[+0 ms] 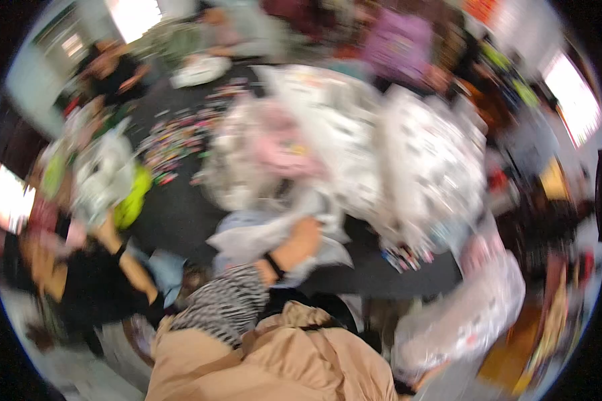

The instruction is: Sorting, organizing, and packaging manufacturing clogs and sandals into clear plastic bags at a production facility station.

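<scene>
My left hand (302,242), with a dark band at the wrist and a black-and-white patterned sleeve, reaches over the near table edge. Its fingers look curled into a crumpled white plastic bag (254,235), though motion smears them. Bluish material shows under that bag. At the lower right, a long clear plastic bag (458,314) with pale pinkish contents slants down beside my lap. A small patch of my right hand (431,378) shows at its lower end; the fingers are hidden behind the bag.
Large stuffed plastic bags (428,154) crowd the dark table (180,220). Small colourful pieces (180,137) are scattered at the far left, and a little pile (407,257) lies near the right front edge. A person in black (93,281) sits at my left; others sit across.
</scene>
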Motion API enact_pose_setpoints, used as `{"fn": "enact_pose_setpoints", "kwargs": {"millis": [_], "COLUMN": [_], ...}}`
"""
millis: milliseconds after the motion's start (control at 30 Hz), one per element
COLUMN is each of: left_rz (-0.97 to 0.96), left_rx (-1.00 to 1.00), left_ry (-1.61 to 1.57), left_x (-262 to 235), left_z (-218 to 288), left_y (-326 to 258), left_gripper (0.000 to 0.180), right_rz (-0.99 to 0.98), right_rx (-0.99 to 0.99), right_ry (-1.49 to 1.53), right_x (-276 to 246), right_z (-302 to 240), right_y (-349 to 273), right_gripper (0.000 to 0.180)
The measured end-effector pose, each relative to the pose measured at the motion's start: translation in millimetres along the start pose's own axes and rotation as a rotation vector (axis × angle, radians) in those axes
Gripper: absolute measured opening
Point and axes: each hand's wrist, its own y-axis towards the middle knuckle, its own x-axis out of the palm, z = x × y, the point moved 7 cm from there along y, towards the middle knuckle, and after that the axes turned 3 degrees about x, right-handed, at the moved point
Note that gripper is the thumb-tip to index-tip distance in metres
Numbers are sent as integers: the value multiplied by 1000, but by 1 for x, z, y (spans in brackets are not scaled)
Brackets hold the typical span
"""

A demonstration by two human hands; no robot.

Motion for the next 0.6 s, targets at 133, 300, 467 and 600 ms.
{"fn": "enact_pose_setpoints", "kwargs": {"millis": [133,300,467,600], "left_rz": [-243,-263,-317,-491], "left_rx": [375,479,543,802], "left_ry": [414,294,-104,-201], "left_x": [-30,-66,-70,-31], "left_z": [49,118,198,261], "left_y": [-10,-19,-10,-17], "left_gripper": [24,35,27,30], "right_rz": [459,825,1066,1208], "right_rx": [65,138,199,203], "right_ry": [69,151,226,298], "right_x": [-185,-279,-297,-283], "right_z": [5,23,37,39], "right_y": [-97,-216,-316,-370], "right_gripper": [30,31,31,31]}}
